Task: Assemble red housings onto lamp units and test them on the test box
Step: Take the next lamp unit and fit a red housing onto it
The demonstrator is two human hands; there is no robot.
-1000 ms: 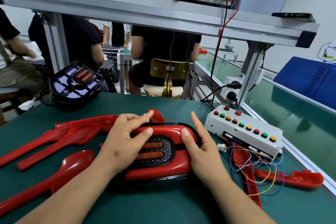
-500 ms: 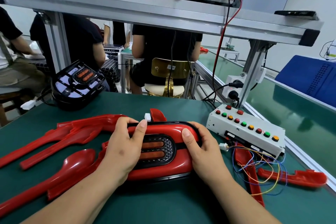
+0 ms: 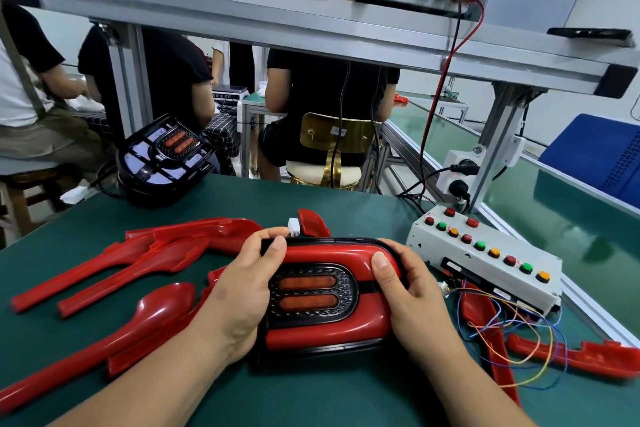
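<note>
Well to the left of the test box (image 3: 485,263), loose red housings (image 3: 114,274) lay on the green mat (image 3: 311,399). Nearer the test box, the left hand (image 3: 242,295) gripped the left end of a lamp unit (image 3: 308,291), with its thumb curled over the red housing (image 3: 329,333) fitted on it. The unit lay flat just left of the test box. The right hand (image 3: 412,302) gripped its right end, thumb pressed on the housing's top edge. The housing looked like glossy, rigid moulded plastic: light, probably slippery, and likely to scuff or crack at thin edges. Holding both ends, thumbs on the rim rather than the lenses, seemed the safest grip. Coloured wires (image 3: 512,333) trailed on the near side of the test box.
</note>
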